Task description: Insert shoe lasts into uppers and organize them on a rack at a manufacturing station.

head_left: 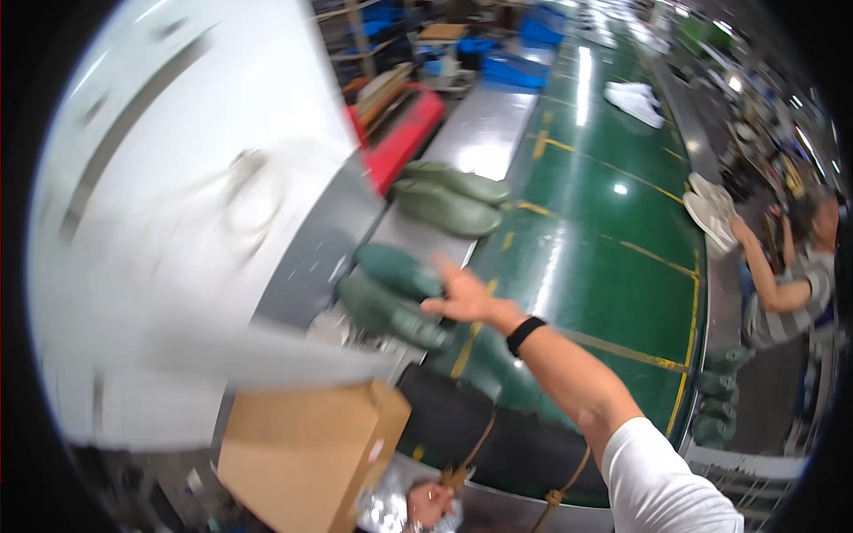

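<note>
My right hand reaches left over the edge of the green belt, with thumb and fingers apart. Its blurred fingers are at the near end of a pair of dark green shoe lasts, one the upper last, the other the lower last; whether they touch cannot be told. Low in the picture, my left hand is curled closed beside clear plastic and a knotted twine. Anything inside its fingers is hidden. Beyond the dark lasts lies an olive-green pair of lasts.
A green conveyor belt runs away from me, carrying white shoes. To the left stand a cardboard box and a large white machine. At right, a co-worker holds cream shoes near several green lasts.
</note>
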### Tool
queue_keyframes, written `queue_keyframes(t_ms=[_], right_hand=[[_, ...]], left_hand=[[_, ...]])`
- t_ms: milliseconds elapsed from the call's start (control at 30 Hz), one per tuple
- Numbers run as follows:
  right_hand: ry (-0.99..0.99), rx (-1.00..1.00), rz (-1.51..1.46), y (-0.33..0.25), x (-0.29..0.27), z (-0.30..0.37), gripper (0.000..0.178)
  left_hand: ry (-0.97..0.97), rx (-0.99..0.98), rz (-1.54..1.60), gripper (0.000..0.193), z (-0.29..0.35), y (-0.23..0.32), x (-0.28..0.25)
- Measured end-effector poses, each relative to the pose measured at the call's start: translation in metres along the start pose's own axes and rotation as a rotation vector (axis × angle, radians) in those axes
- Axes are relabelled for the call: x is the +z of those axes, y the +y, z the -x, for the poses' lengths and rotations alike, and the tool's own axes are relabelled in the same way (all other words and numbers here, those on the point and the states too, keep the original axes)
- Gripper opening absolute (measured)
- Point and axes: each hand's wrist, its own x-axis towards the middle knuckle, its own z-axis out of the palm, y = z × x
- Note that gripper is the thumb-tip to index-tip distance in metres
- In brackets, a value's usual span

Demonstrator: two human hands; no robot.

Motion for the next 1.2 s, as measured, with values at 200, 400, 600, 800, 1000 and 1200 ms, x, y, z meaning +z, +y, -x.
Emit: queue_keyframes(t_ms=[200, 400, 600, 800, 1000, 1200], right_hand=[[0.276, 0.035, -0.410, -0.035, -0.029, 0.129, 0.058], [-0.208, -0.024, -0.549, -0.101, 0.024, 0.374, 0.022], [-0.650, 0.148, -0.478, -0.186, 0.101, 0.567, 0.020], [-0.957, 0.016, -0.432, -0.301, 0.181, 0.622, 0.027], [-1.072, -0.312, -0.291, -0.498, 0.343, 0.635, 0.038], [-1.084, -0.814, -0.151, -0.668, 0.484, 0.660, 0.066]], left_hand=[[0.089, 0.245, -0.210, 0.028, -0.005, -0.014, 0.016], [0.228, 0.408, -0.327, 0.022, 0.137, -0.102, 0.050], [0.752, 0.121, -0.281, 0.030, 0.335, -0.259, -0.067], [1.636, -0.106, -0.339, 0.057, 0.478, -0.392, -0.199], [1.554, -0.163, -0.250, 0.083, 0.530, -0.463, -0.295], [1.555, -0.087, -0.072, 0.064, 0.536, -0.475, -0.308]])
